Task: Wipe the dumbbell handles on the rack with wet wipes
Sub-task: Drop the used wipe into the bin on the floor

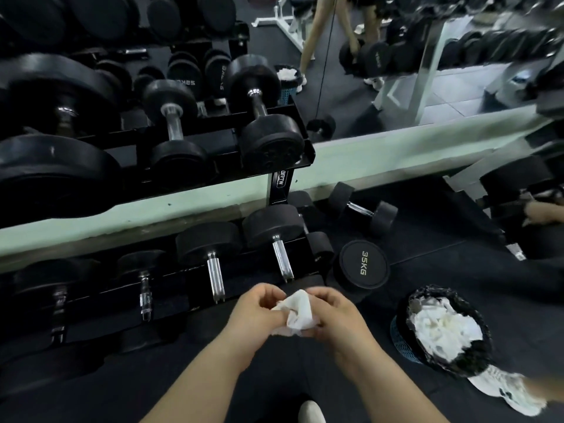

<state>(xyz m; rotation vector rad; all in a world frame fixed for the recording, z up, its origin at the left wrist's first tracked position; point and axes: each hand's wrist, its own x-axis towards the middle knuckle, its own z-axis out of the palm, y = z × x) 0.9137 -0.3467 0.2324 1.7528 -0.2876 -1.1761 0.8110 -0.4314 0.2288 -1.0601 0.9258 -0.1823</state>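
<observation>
Two hands (259, 309) (332, 315) pinching one wipe (300, 312), perhaps four lower-rack handles (216, 277), one bin (399, 340)

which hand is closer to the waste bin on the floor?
Right. The right hand, holding the wipe, is on the side of the bin. The left hand grips the wipe's other end, farther from the bin.

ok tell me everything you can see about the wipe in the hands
The wipe is a white, soft-looking sheet, crumpled into a loose wad with folds and creases. The left hand pinches its left edge and the right hand curls round its right side. It is held in the air in front of the rack, touching no dumbbell. Whether it is wet cannot be told.
</observation>
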